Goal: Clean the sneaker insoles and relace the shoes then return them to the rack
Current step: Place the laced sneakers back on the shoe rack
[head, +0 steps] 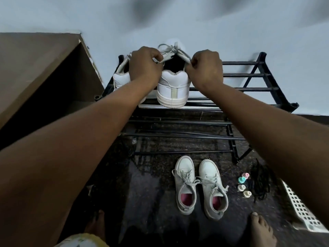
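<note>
Two hands point(145, 65) point(204, 68) on laces point(169, 52); four sneakers point(173, 88) point(122, 80) point(185, 186) point(212, 188), four bottles point(245, 175) point(241, 179) point(241, 187) point(247, 193), one rack point(249, 75)

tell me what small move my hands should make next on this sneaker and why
Probably draw both lace ends apart to tighten the lacing. The left hand and right hand each pinch an end of the lace, which loops loosely above the white sneaker on the rack.

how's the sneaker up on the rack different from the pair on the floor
The rack sneaker sits on the top tier, left hand and right hand pinching its laces; the floor pair sits untouched. The floor pair shows pink insoles; the rack sneaker's opening looks dark. Both are whitish, heels toward camera.
</note>
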A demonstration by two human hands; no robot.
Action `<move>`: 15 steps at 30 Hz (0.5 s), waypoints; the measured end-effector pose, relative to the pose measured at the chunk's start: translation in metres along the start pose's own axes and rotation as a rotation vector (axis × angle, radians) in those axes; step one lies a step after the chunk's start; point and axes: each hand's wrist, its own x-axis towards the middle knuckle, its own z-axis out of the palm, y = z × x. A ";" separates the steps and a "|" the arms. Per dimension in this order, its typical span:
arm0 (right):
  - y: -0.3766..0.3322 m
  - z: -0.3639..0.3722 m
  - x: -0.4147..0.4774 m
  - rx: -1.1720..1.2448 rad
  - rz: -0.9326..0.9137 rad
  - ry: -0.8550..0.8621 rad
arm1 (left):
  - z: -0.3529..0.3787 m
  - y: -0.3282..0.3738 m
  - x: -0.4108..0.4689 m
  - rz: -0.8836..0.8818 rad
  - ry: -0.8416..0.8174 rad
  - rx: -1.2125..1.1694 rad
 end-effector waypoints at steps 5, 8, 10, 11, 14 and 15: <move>-0.001 0.018 0.017 -0.004 0.034 -0.019 | 0.012 -0.015 0.023 0.015 -0.033 0.025; -0.001 0.028 0.017 -0.012 0.006 -0.018 | 0.017 -0.024 0.026 0.027 -0.026 0.069; 0.002 0.034 0.014 -0.014 -0.003 -0.018 | 0.019 -0.026 0.025 0.029 -0.027 0.088; 0.003 0.035 0.014 -0.006 0.006 -0.014 | 0.019 -0.025 0.025 0.028 -0.032 0.097; 0.002 0.034 0.016 0.011 0.034 -0.015 | 0.020 -0.025 0.025 0.031 -0.057 0.150; 0.001 0.033 0.016 0.011 0.031 -0.023 | 0.020 -0.025 0.025 0.039 -0.064 0.169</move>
